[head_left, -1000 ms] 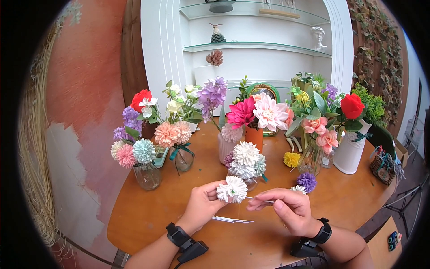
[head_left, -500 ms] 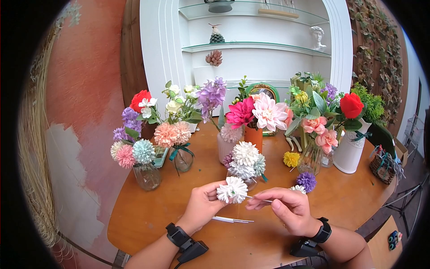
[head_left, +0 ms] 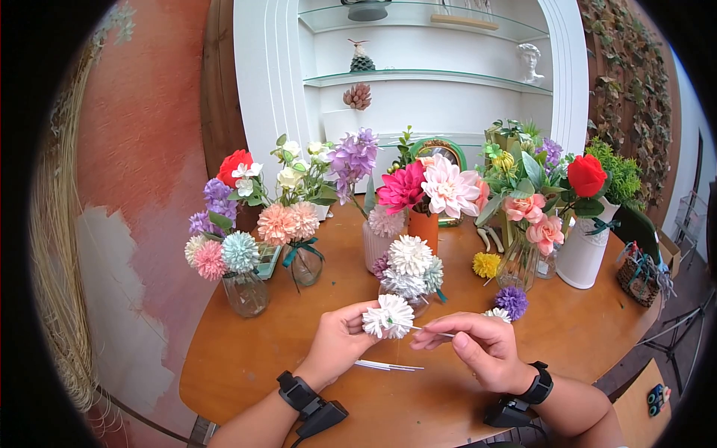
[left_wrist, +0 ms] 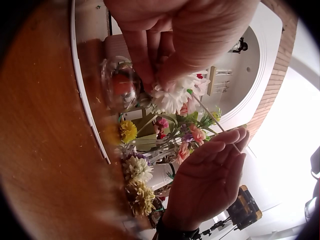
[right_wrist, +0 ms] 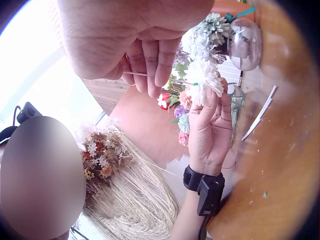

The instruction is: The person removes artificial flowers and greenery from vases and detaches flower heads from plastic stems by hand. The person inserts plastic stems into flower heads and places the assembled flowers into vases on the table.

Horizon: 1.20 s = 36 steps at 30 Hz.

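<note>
My left hand (head_left: 337,342) pinches a white artificial flower head (head_left: 388,316) between thumb and fingers, tilted so its green underside (left_wrist: 189,92) faces my right hand. A thin white stem (left_wrist: 207,111) runs from that green centre to my right hand (head_left: 479,349). There the thumb and fingers pinch its free end, as the right wrist view shows, with the other fingers stretched out. Below the hands, several loose white stems (head_left: 388,366) lie on the wooden table (head_left: 246,358).
Just behind the flower stands a small glass vase with white and pale blue pompom flowers (head_left: 411,256). A purple flower (head_left: 511,303) and a yellow flower (head_left: 486,265) lie to the right. Glass vases (head_left: 246,295) of flowers stand at left, a white pitcher (head_left: 581,257) at right.
</note>
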Tool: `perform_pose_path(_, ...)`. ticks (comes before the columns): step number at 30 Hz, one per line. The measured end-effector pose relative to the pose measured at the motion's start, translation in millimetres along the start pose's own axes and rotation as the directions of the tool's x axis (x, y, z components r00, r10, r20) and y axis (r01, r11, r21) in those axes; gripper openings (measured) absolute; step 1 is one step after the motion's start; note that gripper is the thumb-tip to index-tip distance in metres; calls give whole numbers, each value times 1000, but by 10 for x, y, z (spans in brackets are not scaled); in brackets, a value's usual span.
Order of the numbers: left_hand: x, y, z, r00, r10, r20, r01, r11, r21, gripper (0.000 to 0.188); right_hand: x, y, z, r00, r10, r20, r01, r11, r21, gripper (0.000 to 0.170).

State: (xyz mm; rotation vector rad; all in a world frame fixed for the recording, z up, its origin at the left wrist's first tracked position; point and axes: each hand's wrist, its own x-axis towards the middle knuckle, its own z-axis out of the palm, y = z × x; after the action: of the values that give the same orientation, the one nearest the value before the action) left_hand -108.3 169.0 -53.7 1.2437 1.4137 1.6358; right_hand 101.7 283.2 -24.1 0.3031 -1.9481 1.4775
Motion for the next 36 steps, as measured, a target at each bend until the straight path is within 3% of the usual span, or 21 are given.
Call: perform_pose_path(36,0,1,8,1000,25,4,-25,1000,-18,44,0,-8,13,999,34,16,-35,999,24,30)
